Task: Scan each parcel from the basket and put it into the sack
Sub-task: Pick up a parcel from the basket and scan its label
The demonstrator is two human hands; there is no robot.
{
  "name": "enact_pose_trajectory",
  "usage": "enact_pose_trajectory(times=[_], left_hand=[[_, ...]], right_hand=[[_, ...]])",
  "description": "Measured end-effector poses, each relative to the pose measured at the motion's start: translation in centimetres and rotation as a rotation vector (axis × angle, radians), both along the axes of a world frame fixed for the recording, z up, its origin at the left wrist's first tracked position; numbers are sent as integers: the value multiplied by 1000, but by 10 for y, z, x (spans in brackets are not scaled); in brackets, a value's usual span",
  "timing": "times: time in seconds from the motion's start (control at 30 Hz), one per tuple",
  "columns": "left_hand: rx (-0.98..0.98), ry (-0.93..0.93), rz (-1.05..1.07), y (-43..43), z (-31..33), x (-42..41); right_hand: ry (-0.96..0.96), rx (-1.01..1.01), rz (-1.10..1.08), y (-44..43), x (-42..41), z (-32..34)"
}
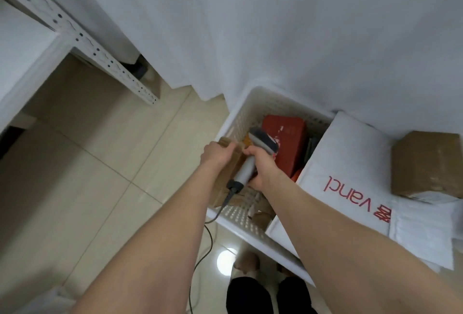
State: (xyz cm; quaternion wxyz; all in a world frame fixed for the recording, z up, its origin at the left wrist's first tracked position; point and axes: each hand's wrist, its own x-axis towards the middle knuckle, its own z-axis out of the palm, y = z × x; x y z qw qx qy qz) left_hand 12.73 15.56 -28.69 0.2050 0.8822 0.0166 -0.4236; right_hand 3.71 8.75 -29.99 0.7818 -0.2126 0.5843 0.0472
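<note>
White basket holds parcels. White mailer lies across its R rim. Brown cardboard parcel stands at basket's L edge; red box inside, further back. Scanner is above them, R hand wrapped round its handle. L hand grips brown parcel's top.

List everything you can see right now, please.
basket: one, white, right of centre
cardboard parcel: one, brown, at basket's left edge
red parcel: one, red, inside basket
mailer bag: one, white with red lettering, across basket's right side
cardboard box: one, brown, far right
scanner: one, grey, over basket
shelf: one, white, upper left
hands: two, bare; left hand grips cardboard parcel, right hand grips scanner
</note>
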Motion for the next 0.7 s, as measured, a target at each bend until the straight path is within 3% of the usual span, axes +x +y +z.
enact_pose_trajectory(times=[0.13,0.33,0.7], left_hand=[[-71,28,110,2,29,1],[-277,128,459,-8,117,-2],[-493,53,500,-22,315,-25]], right_hand=[[14,-13,24,-7,-8,23],[37,-63,-61,-23,-27,113],[-48,-167,-224,-50,-47,260]])
